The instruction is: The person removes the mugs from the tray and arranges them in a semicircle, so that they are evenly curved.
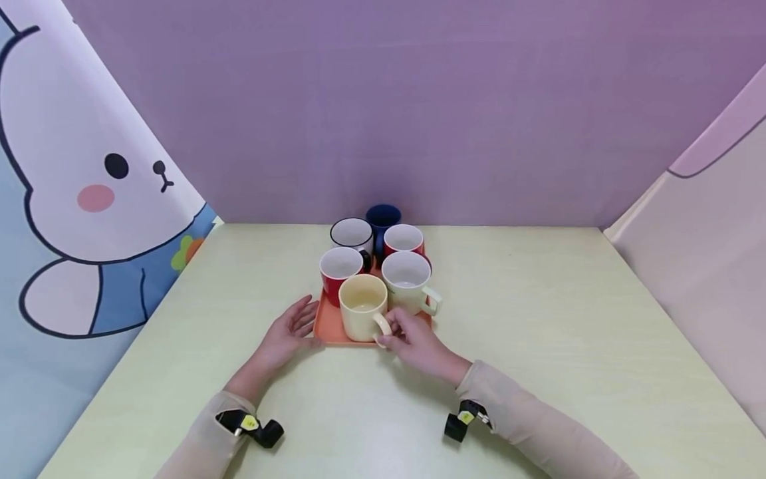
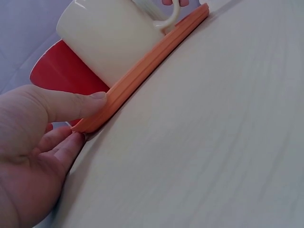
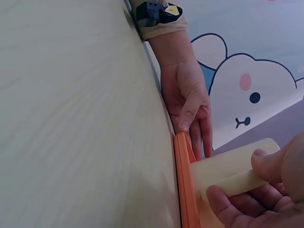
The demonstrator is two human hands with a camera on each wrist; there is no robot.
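Note:
A cream mug (image 1: 358,324) stands upright at the front of an orange tray (image 1: 326,327). My right hand (image 1: 421,346) pinches its handle between thumb and fingers, seen closely in the right wrist view. At the tray's front left corner is my left hand (image 1: 287,338); its thumb (image 2: 78,105) touches the rim and its fairly straight fingers lie along the side. Behind the cream mug stand a red mug (image 1: 330,287) and a pale green mug (image 1: 402,298). Further back are a white mug (image 1: 338,234) with a dark rim, another red mug (image 1: 391,249) and a dark blue mug (image 1: 383,216).
The tray rests on a pale table (image 1: 538,319), close to its back edge. A purple backdrop (image 1: 419,100) rises behind, and a cartoon-printed sheet (image 1: 66,146) hangs at the left. Both wrists carry a strapped black camera.

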